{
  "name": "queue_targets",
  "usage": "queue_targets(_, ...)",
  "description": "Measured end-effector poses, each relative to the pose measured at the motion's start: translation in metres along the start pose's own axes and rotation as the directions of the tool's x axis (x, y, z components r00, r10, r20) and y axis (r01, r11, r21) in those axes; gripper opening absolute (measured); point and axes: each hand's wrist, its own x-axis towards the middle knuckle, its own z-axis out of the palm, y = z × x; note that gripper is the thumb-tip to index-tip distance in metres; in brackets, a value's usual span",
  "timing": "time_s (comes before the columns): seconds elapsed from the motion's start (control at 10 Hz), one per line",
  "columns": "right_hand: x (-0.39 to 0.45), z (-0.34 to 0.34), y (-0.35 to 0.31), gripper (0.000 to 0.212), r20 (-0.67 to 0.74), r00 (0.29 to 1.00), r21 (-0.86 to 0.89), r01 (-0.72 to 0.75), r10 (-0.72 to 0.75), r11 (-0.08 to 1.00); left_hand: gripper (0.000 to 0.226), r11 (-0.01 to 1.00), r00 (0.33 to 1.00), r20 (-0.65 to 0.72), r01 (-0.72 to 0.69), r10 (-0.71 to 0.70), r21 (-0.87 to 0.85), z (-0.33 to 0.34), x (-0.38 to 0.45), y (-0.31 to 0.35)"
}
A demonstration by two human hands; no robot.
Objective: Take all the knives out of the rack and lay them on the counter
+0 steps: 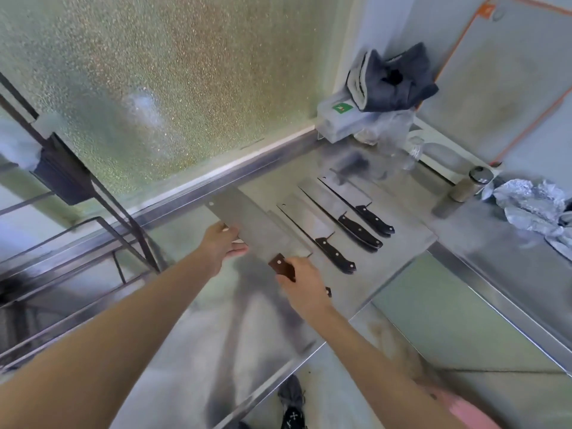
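My right hand point(305, 278) grips the cleaver point(253, 224) by its handle; left hand point(221, 243) pinches the blade. Three knives point(322, 233) lie beside on surface point(402, 243).

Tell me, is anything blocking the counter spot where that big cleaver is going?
Nothing visible does. The cleaver, right hand on its handle, left hand at its blade, hangs over bare counter; three laid knives lie close on its right.

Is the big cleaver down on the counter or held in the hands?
Held: right hand grips the cleaver by its brown handle, left hand pinches the blade. Contact with the counter: cannot tell.
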Motion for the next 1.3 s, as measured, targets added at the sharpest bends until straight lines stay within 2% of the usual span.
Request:
queue_targets(0.1,0.002,0.024,0.014,0.032,0.018,1.0,0.004,-0.022,0.022,1.0,0.01,0.999,0.999,-0.032,0.042,-0.042,0.013,-0.007,0.008,-0.029)
queue_targets(0.2,0.005,0.043,0.025,0.028,0.021,0.999,-0.025,-0.033,0.033,0.999,0.015,0.981,0.994,-0.107,-0.003,0.024,0.194,-0.016,0.011,-0.066)
queue_targets(0.3,0.007,0.057,0.034,0.021,0.02,0.998,-0.086,-0.054,0.056,0.995,0.068,0.712,0.995,-0.034,-0.044,0.096,0.701,-0.034,0.011,-0.106)
queue_targets(0.4,0.009,0.068,0.04,0.02,0.019,0.997,-0.134,-0.074,0.077,0.988,0.091,0.386,0.99,0.068,-0.11,0.12,0.916,-0.05,0.006,-0.135)
queue_targets(0.5,0.011,0.078,0.042,0.019,0.024,0.995,-0.14,-0.09,0.094,0.986,0.093,0.289,0.99,0.133,-0.143,0.054,0.947,-0.055,0.002,-0.152)
queue_targets(0.6,0.012,0.087,0.043,0.019,0.024,0.996,-0.149,-0.084,0.089,0.985,0.094,0.248,0.989,0.145,-0.149,0.035,0.957,-0.058,0.001,-0.159)
queue_targets(0.8,0.01,0.101,0.05,0.02,-0.05,0.995,-0.216,-0.09,0.081,0.972,0.095,0.257,0.988,0.146,-0.152,0.041,0.954,-0.06,0.004,-0.164)
queue_targets(1.0,0.009,0.112,0.057,0.02,-0.131,0.991,-0.4,-0.078,0.028,0.913,0.095,0.267,0.986,0.154,-0.166,0.066,0.949,-0.061,0.004,-0.168)
queue_targets(1.1,0.007,0.114,0.057,0.028,-0.11,0.993,-0.493,-0.083,0.032,0.866,0.095,0.285,0.986,0.157,-0.167,0.058,0.944,-0.062,0.002,-0.168)
queue_targets(1.2,0.009,0.109,0.059,0.042,-0.049,0.999,-0.49,-0.026,0.002,0.872,0.092,0.34,0.982,0.172,-0.189,0.08,0.921,-0.063,0.001,-0.162)
queue_targets(1.3,0.008,0.082,0.053,0.055,0.047,0.999,-0.235,-0.015,0.027,0.972,0.083,0.526,0.977,0.155,-0.211,0.149,0.824,-0.068,-0.007,-0.142)
